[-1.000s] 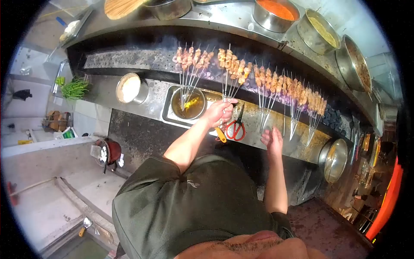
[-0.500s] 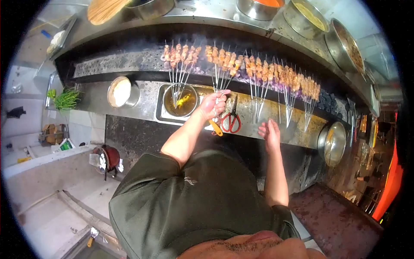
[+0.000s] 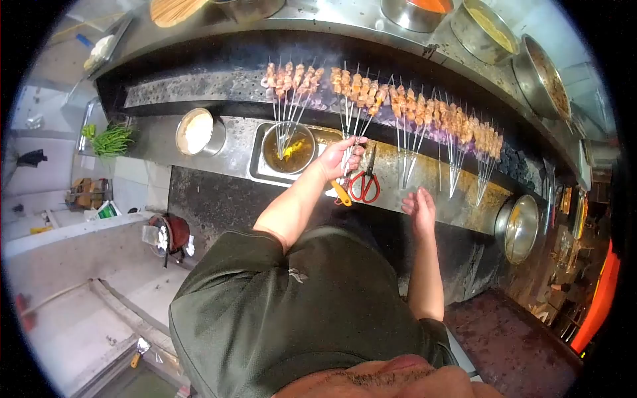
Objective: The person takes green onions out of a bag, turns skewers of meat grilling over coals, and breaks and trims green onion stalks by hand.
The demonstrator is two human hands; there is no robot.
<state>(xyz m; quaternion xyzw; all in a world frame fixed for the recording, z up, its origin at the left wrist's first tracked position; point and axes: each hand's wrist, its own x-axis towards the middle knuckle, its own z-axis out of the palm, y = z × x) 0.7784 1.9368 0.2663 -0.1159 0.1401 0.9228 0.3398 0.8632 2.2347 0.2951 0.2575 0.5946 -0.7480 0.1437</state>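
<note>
My left hand [image 3: 341, 160] is closed around the lower ends of a bunch of metal skewers [image 3: 348, 118]. Their meat pieces [image 3: 358, 87] rest over the grill trough. Just below that hand lie a yellow-orange handled tool [image 3: 342, 193], whose kind I cannot make out, and red-handled scissors [image 3: 364, 186]. My right hand [image 3: 419, 207] hovers empty at the counter's front edge, its fingers apart and slightly bent. Above it, more meat skewers [image 3: 410, 126] fan out in bunches along the grill, handles toward me.
A round pot of dark liquid [image 3: 289, 147] sits in a metal tray left of my left hand, with skewer handles above it. A container of white stuff [image 3: 197, 131] stands farther left. One metal bowl [image 3: 521, 229] is at right. Several pots [image 3: 483, 30] line the back shelf.
The view has shifted, so the grill and counter appear a little farther right. My left hand keeps its hold on the skewers; my right hand remains empty near the counter edge.
</note>
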